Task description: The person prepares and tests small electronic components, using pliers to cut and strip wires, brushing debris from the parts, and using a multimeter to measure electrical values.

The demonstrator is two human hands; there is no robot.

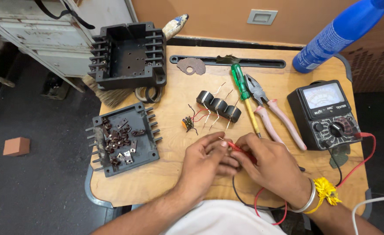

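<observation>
My left hand (207, 159) and my right hand (268, 167) meet at the front middle of a wooden table (157, 178). A red meter probe (235, 146) lies pinched in my right fingers, its tip against a thin wire lead held by my left fingertips. Red and black probe cables (357, 167) run from my hands to an analog multimeter (326, 114) at the right. Just beyond my hands sit three black ring-shaped coils (219, 105) with wire leads, and a small component with red and black wires (188, 122).
Pink-handled pliers (270, 113) and a green-handled screwdriver (244, 93) lie by the coils. Two dark plastic housings, one (129, 54) at the back left and one (124, 139) holding metal bits. A blue spray can (340, 35) leans at the back right. A brush (109, 93) pokes out under the housing.
</observation>
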